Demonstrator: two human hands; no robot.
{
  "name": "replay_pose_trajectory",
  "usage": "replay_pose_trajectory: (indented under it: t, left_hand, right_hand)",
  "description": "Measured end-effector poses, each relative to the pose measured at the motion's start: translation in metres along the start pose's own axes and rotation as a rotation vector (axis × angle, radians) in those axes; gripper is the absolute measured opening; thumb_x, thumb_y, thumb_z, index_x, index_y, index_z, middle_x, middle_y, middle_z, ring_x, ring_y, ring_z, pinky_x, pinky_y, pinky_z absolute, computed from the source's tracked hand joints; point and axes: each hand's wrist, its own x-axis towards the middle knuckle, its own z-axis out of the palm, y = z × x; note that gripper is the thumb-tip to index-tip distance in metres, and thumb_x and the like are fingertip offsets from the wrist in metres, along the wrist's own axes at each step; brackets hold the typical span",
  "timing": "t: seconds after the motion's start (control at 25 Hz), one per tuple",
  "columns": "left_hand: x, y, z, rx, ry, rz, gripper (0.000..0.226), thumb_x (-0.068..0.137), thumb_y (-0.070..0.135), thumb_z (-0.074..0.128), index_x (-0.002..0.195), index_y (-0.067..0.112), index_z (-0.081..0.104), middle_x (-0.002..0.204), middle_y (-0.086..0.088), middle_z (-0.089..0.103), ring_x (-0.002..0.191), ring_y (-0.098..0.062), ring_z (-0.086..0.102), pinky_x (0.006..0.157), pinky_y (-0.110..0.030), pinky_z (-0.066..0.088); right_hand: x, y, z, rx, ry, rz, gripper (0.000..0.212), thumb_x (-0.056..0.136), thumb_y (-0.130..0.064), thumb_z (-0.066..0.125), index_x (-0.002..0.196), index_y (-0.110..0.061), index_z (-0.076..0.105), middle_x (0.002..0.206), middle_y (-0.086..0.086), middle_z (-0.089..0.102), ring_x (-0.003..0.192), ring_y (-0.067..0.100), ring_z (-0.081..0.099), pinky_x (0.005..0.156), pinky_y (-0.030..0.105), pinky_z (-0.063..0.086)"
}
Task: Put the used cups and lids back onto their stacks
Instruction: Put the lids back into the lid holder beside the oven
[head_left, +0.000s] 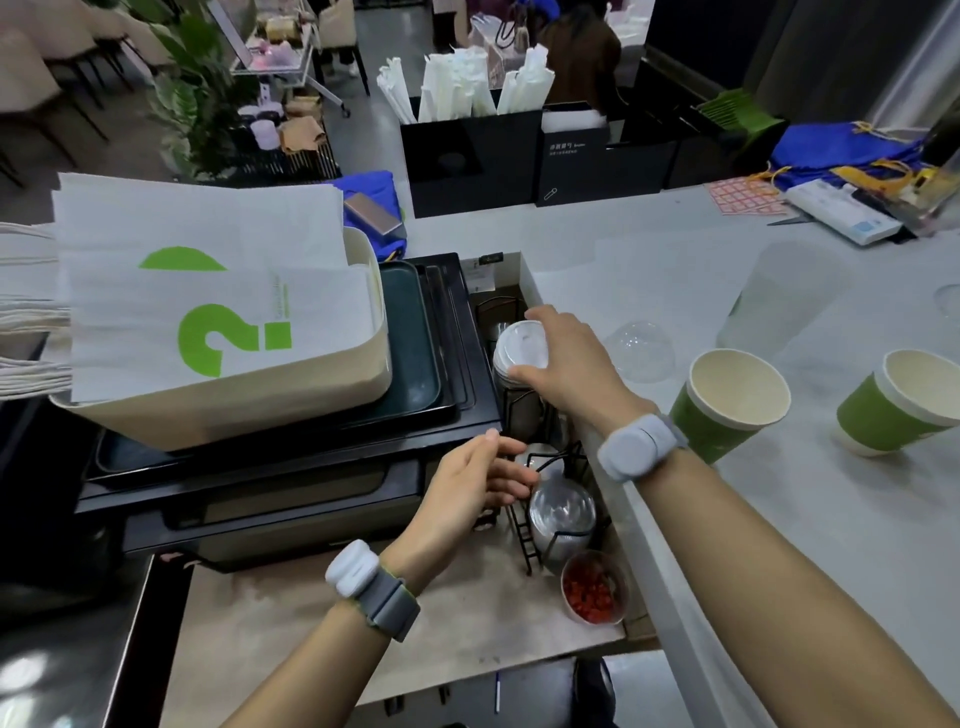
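We see the right hand (569, 364) curled over a white lid (522, 347), thumb and fingers gripping its rim as it sits on top of the white lid stack (506, 376) in a black wire rack (519, 410). The left hand (478, 480) hangs relaxed with loose fingers, holding nothing, just beside the clear dome lid stack (561, 512) lower in the recess. On the white table (649, 260) to the right lie 1 clear dome lid (641, 351) and 2 green paper cups (727, 402) (901, 400), both tilted.
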Motion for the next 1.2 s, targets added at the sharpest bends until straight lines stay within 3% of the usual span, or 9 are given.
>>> replay_pose_trajectory:
  t: [0.2, 0.44, 0.64, 0.92, 1.2]
  left_hand:
    - [-0.004, 0.001, -0.004, 0.03, -0.028, -0.03, 0.046, 0.114, 0.039, 0.035, 0.109, 0.01, 0.07, 0.088, -0.014, 0.081, 0.071, -0.014, 0.071, 0.063, -0.021, 0.055]
    - [-0.004, -0.002, 0.002, 0.03, -0.067, -0.048, 0.047, 0.114, 0.04, 0.034, 0.107, 0.009, 0.07, 0.088, -0.012, 0.081, 0.07, -0.013, 0.07, 0.062, -0.019, 0.052]
    - [-0.004, -0.005, 0.002, 0.026, -0.055, -0.066, 0.049, 0.114, 0.041, 0.034, 0.107, 0.011, 0.071, 0.089, -0.012, 0.081, 0.072, -0.015, 0.07, 0.064, -0.021, 0.053]
    - [-0.01, -0.002, 0.007, 0.016, -0.014, -0.071, 0.056, 0.113, 0.046, 0.029, 0.103, 0.012, 0.072, 0.089, -0.013, 0.081, 0.072, -0.015, 0.071, 0.064, -0.021, 0.053]
    - [-0.008, 0.001, 0.01, -0.017, -0.009, -0.064, 0.056, 0.114, 0.046, 0.029, 0.103, 0.011, 0.072, 0.089, -0.014, 0.081, 0.07, -0.015, 0.071, 0.062, -0.02, 0.053]
  right_hand:
    - [0.057, 0.005, 0.036, -0.172, -0.067, 0.055, 0.073, 0.086, -0.042, 0.077, 0.147, -0.022, 0.043, 0.14, 0.011, 0.056, 0.129, 0.033, 0.055, 0.105, 0.045, 0.036]
    - [0.078, 0.03, 0.064, -0.352, -0.104, 0.07, 0.056, 0.087, -0.041, 0.071, 0.135, -0.023, 0.049, 0.122, 0.002, 0.066, 0.117, 0.027, 0.061, 0.102, 0.048, 0.029]
    - [0.08, 0.038, 0.077, -0.512, -0.131, 0.04, 0.045, 0.089, -0.044, 0.067, 0.127, -0.025, 0.051, 0.118, -0.001, 0.069, 0.122, 0.028, 0.055, 0.1, 0.053, 0.027]
    - [0.079, 0.036, 0.074, -0.546, -0.182, 0.045, 0.043, 0.093, -0.046, 0.063, 0.132, -0.028, 0.057, 0.122, -0.001, 0.062, 0.124, 0.026, 0.055, 0.106, 0.054, 0.024]
    - [0.067, 0.028, 0.064, -0.426, -0.139, 0.041, 0.044, 0.089, -0.047, 0.067, 0.129, -0.03, 0.062, 0.128, -0.002, 0.061, 0.126, 0.029, 0.053, 0.106, 0.052, 0.028]
